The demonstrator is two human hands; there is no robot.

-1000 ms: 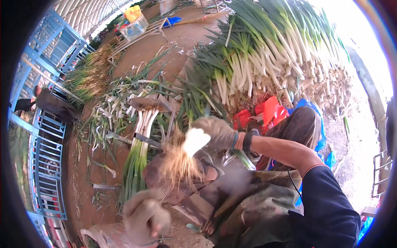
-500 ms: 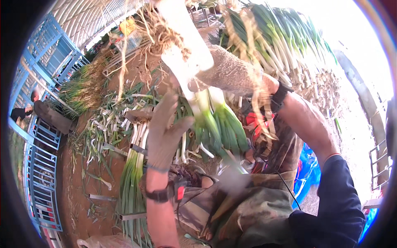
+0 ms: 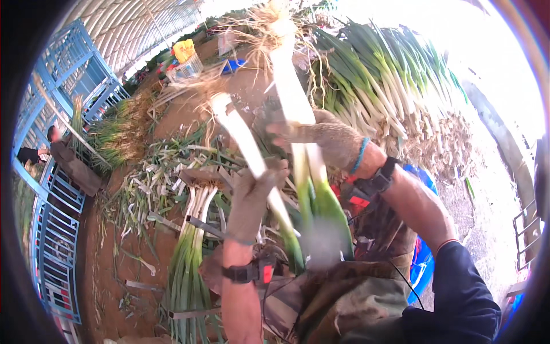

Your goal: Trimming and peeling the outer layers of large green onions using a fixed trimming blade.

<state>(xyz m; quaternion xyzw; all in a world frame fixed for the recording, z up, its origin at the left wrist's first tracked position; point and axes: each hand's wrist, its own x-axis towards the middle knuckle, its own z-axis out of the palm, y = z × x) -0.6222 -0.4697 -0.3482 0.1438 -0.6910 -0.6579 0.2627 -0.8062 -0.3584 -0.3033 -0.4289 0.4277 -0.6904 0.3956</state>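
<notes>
My gloved left hand (image 3: 252, 200) is closed round the white stalk of one long green onion (image 3: 240, 135), its roots up and its green end toward my lap. To its right, my gloved right hand (image 3: 329, 140) grips thick white-stalked green onions (image 3: 289, 80) with a shaggy root clump at the top. Their green leaves (image 3: 325, 218) hang below that hand, partly behind a blurred grey spot. Beside my left forearm a bunch of green onions (image 3: 192, 241) rests in a metal frame (image 3: 206, 226), roots away from me.
A large heap of green onions (image 3: 384, 80) lies at the far right. Trimmed leaves and stalks (image 3: 152, 178) litter the brown ground on the left. Beyond are more unpeeled onions (image 3: 120, 132), a blue metal rack (image 3: 57, 229), a person (image 3: 71, 160) and a yellow item (image 3: 184, 50) by a crate.
My left hand, open half a second ago, has moved right and closed on one green onion, now apart from those in my right hand. My right hand's onions have shifted right.
</notes>
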